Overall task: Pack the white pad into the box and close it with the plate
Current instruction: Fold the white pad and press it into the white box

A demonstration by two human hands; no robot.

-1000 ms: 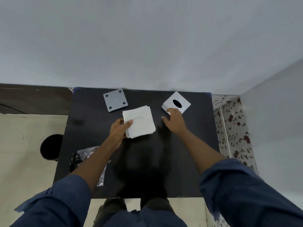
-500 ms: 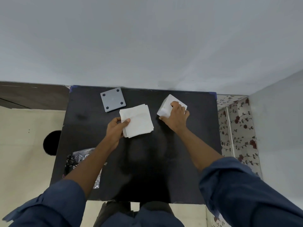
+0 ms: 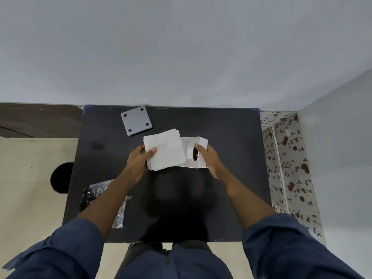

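Now our left hand (image 3: 136,164) gripped the white pad (image 3: 164,151), our right hand (image 3: 209,158) the box (image 3: 196,152); apparently nothing packed, the plate (image 3: 136,120) unused near the desk's (image 3: 221,133) far edge.

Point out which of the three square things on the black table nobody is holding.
The grey plate with four dark corner dots, lying flat at the table's far edge. The left hand grips the white pad; the right hand holds the box.

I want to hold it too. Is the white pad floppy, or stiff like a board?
Probably soft. The pad looks like stacked sheets, with layered edges showing, so it may bend or fan apart. The left hand pinches one side and it keeps fairly flat, so the stack has some body. It's likely light.
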